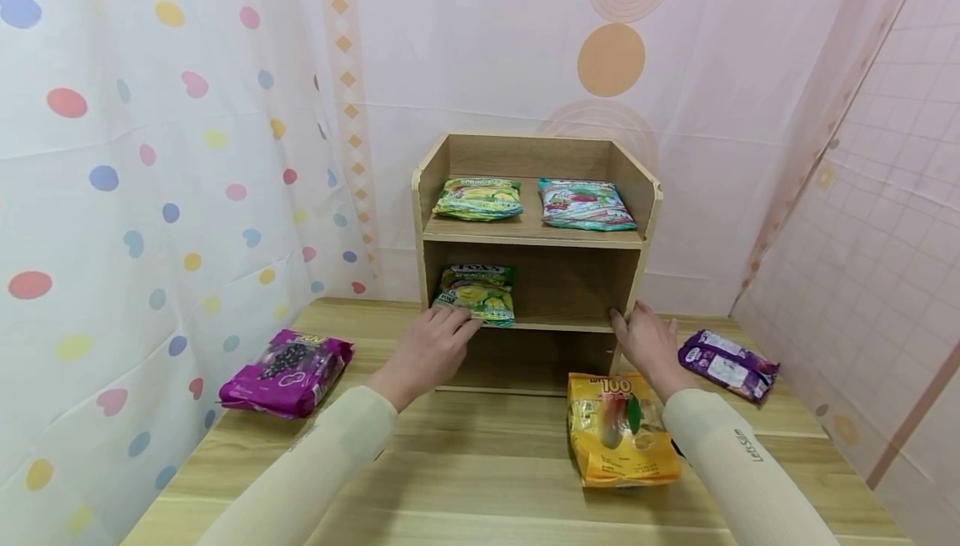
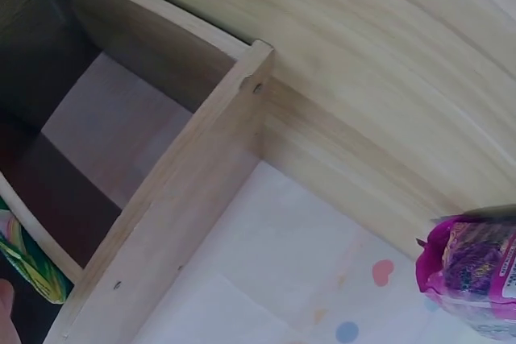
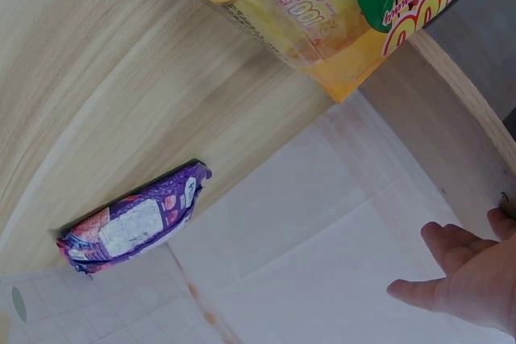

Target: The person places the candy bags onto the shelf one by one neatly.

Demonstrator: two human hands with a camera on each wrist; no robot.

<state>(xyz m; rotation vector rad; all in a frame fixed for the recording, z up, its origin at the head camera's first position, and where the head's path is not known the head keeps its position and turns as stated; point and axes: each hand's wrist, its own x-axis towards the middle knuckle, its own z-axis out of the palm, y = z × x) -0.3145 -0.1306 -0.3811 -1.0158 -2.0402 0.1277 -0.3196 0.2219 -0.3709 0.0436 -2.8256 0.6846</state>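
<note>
Nearest the head camera, two pale sleeves, cut off below. Left hand bent-fingered, touching the lower edge of a green FOX'S bag, at the left of the middle shelf; pinching or merely pressing, impossible to tell. Right hand spread, straddling the right side panel of the rack. From the left wrist, only a fingertip sliver and the bag's cropped end. From the right wrist, fingers splayed beside the panel; hand and mango gummy bag both cropped.

Cream long sleeves, small dark "Lets Slim" lettering on the right one
</note>
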